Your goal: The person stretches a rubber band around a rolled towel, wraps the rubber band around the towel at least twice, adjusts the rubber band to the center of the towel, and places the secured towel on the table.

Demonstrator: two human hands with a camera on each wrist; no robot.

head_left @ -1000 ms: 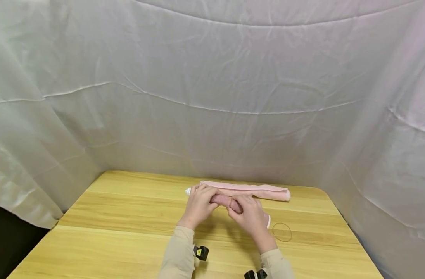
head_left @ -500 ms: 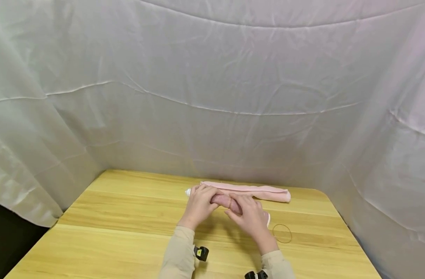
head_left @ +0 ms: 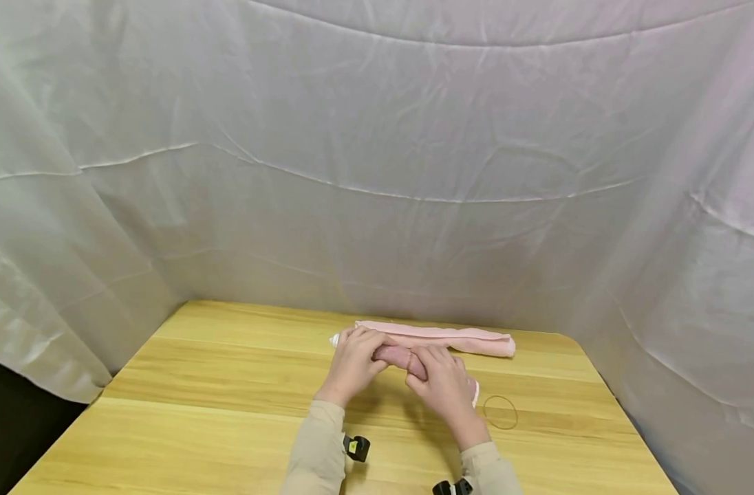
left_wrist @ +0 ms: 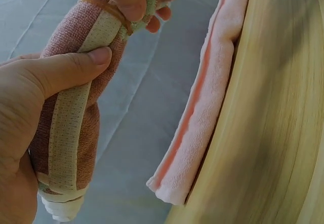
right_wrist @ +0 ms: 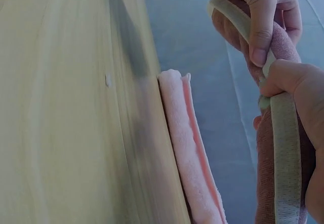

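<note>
A dusky pink rolled towel (head_left: 394, 355) with a pale border strip is held above the wooden table in both hands. My left hand (head_left: 355, 361) grips its left part, thumb (left_wrist: 83, 67) lying across the strip in the left wrist view. Around the towel's middle runs a brown rubber band (left_wrist: 109, 8). Right beside that band, my right hand (head_left: 442, 381) grips the roll, its thumb and fingers curled on it. The fingers hide part of the band in the right wrist view. White ends of the roll stick out past both hands.
A light pink rolled towel (head_left: 476, 342) lies along the table's far edge, just behind the hands. A loose rubber band (head_left: 502, 429) rests on the wooden table (head_left: 228, 399), right of the right hand. Pale curtains (head_left: 377, 240) hang close behind and on both sides.
The right thumb and fingers shift slightly at the band, easing apart half a second ago and now pressed on the roll again. The left hand stays put.
</note>
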